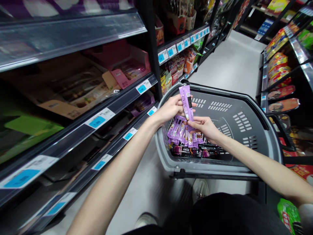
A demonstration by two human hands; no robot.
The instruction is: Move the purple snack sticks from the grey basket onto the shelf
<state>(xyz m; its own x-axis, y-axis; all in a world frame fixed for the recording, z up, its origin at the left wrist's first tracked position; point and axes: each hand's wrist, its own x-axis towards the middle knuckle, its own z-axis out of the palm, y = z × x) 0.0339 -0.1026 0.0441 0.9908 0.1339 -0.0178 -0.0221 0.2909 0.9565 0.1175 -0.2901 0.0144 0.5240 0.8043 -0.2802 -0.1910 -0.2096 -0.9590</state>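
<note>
Currently both hands are grasping one upright, slightly tilted purple packet (187,102), possibly a stack, can't tell; it is sitting above the left part of the gray basket (270,138), clear of the rim. The left hand (174,107) is holding it around the middle, thumb side at the left edge, fingers passing behind and showing past the right edge; the right hand (204,128) is pinching the bottom end between thumb and fingers, coming in from the right, so the packet is standing up and slightly left of that hand.

Directly below, loose purple packets (182,132) are lying piled at the left end of the basket; black packets (187,150) are lying on the near side of that pile, print too small to read. The basket is standing in an aisle, its perforated far wall showing; pale shoes (200,190) are showing on the near side, on the light floor (234,58). Left shelving (70,29) is carrying open cartons (66,107) and a pink box (124,78), with blue-and-white price labels (99,120) running along the edges; right shelving is holding red and yellow bags (278,70); a green bag (288,213) is sitting near right, below the right forearm.
</note>
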